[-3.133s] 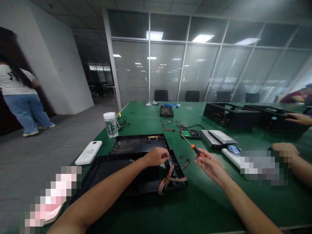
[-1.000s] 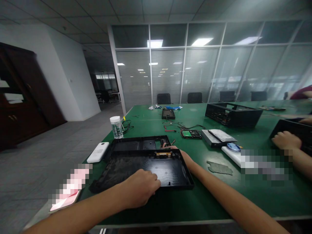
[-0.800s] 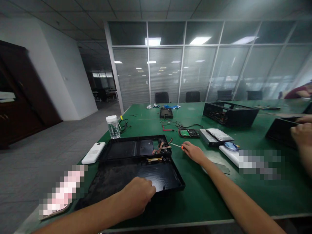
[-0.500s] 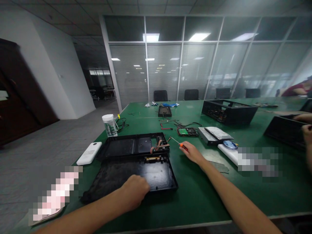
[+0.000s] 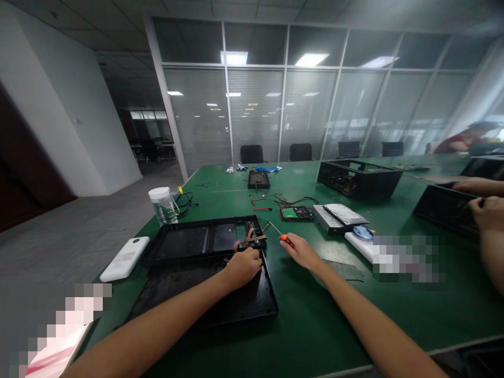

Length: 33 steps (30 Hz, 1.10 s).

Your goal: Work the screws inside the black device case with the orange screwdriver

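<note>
My left hand [image 5: 244, 266] is closed with curled fingers at the far edge of the near black tray-like case half [image 5: 177, 294], close to the striped ribbon cables [image 5: 246, 241]; what it pinches is hidden. My right hand [image 5: 301, 253] is closed on a small screwdriver [image 5: 279, 232] with an orange handle, its thin shaft pointing toward the cables. A second black case half [image 5: 197, 240] lies just behind the near one.
A white remote-like device [image 5: 124, 258] and a clear lidded jar [image 5: 162, 205] are on the left. A green circuit board [image 5: 294, 212], a hard drive [image 5: 340, 217], a grey pad [image 5: 342, 269] and black chassis [image 5: 358, 178] lie to the right. Another person's hands [image 5: 486, 210] work on a black case.
My left hand has moved from the near tray's middle up to its far edge by the cables. My right hand has picked up the screwdriver and holds it near the cables.
</note>
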### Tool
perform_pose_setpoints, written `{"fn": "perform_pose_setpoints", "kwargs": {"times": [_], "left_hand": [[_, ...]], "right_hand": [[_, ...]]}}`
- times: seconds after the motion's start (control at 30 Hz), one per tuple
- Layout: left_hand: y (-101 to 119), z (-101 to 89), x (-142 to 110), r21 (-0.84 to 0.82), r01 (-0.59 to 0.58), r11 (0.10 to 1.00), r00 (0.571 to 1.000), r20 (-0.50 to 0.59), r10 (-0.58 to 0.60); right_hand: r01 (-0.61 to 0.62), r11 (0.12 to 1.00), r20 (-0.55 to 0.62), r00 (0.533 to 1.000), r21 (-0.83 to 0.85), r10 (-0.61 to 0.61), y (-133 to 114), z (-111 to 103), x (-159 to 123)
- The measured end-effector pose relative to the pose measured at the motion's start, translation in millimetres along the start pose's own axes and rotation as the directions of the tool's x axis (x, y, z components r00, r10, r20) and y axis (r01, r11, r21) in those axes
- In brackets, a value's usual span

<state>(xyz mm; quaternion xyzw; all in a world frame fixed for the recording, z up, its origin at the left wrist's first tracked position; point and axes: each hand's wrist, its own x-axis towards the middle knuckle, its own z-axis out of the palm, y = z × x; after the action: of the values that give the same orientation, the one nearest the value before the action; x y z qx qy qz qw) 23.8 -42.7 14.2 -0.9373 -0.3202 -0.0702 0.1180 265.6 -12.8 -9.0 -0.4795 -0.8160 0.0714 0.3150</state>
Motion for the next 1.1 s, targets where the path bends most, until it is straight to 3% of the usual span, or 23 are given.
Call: {"fn": "perform_pose_setpoints", "kwargs": {"times": [0.2, 0.4, 0.63, 0.93, 1.1], "left_hand": [[-10, 14.3, -7, -0.043, -0.1, 0.994, 0.992, -0.087, 0.096], [-17, 17.2, -8, -0.205, -0.13, 0.97, 0.981, -0.168, 0.096], [-20, 27.8, -2, -0.349, -0.038, 0.936, 0.959, -0.276, -0.064], [-20, 35.2, -1, -0.337, -0.076, 0.938, 0.963, -0.269, -0.018], [-20, 38.0, 1, -0.378, -0.037, 0.925, 0.95, -0.3, -0.084]], "right_hand": [[0.01, 1.0, 0.07, 0.997, 0.018, -0.012, -7, 3, 2], [0.007, 0.999, 0.078, 0.997, 0.051, -0.011, -12, 2, 0], [-0.003, 0.998, 0.088, 0.996, 0.056, -0.002, -6, 3, 1], [0.016, 0.999, 0.07, 0.997, 0.048, -0.019, -11, -1, 0], [-0.012, 0.999, 0.068, 0.998, 0.045, 0.009, -14, 0, 0]]}}
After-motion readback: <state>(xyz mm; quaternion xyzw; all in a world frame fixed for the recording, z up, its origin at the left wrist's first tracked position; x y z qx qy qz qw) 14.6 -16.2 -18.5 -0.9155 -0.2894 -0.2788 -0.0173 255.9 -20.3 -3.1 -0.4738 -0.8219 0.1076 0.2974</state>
